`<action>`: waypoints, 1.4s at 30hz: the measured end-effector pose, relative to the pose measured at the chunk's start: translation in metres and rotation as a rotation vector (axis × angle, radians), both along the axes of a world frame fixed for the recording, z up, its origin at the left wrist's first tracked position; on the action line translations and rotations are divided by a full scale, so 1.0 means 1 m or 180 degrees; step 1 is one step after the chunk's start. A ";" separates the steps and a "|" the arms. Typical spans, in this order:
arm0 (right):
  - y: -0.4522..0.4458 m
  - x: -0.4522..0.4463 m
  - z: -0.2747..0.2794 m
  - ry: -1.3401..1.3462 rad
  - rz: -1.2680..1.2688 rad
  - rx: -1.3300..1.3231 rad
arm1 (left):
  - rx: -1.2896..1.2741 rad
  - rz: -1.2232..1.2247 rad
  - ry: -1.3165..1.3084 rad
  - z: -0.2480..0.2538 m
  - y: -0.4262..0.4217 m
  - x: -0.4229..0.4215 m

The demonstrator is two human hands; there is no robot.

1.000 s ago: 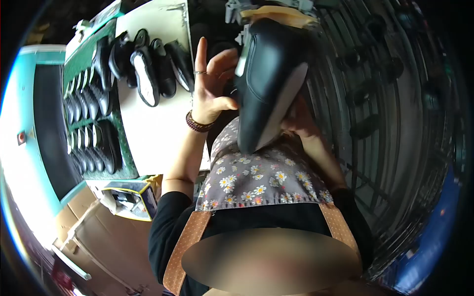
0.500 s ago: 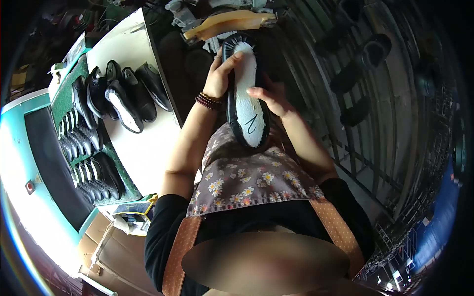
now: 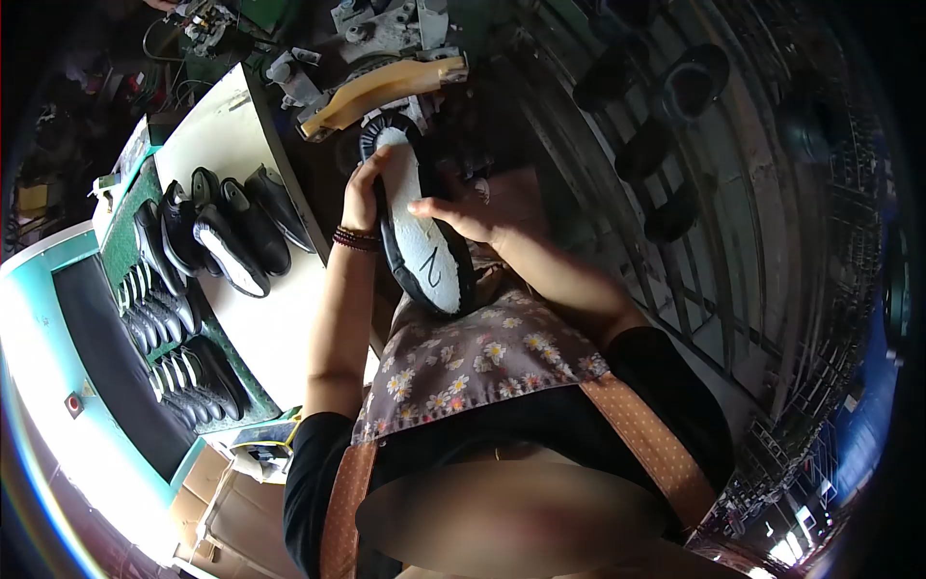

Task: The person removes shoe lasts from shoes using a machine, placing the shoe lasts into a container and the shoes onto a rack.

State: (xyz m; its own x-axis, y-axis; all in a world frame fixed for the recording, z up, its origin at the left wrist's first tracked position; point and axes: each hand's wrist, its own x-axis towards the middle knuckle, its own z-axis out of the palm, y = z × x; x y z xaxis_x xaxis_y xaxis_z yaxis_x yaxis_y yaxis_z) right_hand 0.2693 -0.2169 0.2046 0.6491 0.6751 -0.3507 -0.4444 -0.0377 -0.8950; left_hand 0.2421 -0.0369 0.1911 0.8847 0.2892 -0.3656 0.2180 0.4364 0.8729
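Note:
A black shoe upper (image 3: 412, 212) is held sole side up in front of the flowered apron, its white bottom marked with a "2". Its pleated end points away from me, toward the yellow curved part (image 3: 386, 89) of a machine. My left hand (image 3: 364, 193) grips the shoe's left edge, thumb on the white bottom near the pleated end. From the right, my right hand (image 3: 463, 220) holds the shoe with its thumb pressed on the middle of the bottom; its other fingers are mostly hidden.
A white table (image 3: 280, 328) at the left bears several black shoes (image 3: 231, 253). Beside it, a green rack (image 3: 214, 333) holds rows of dark shoes. Metal rails (image 3: 714, 261) with dark shoes run along the right. Cardboard boxes (image 3: 241, 516) lie at the lower left. Part of another person's hand shows at the top left.
The shoe has turned from its black side to its white bottom, then shifted left with both hands. My left hand, open and apart from it at first, has taken hold of it.

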 end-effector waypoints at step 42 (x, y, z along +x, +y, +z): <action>-0.124 -0.082 0.002 -0.3201 0.0138 -0.1697 | -0.1455 -0.2378 0.0289 -0.055 -0.113 -0.099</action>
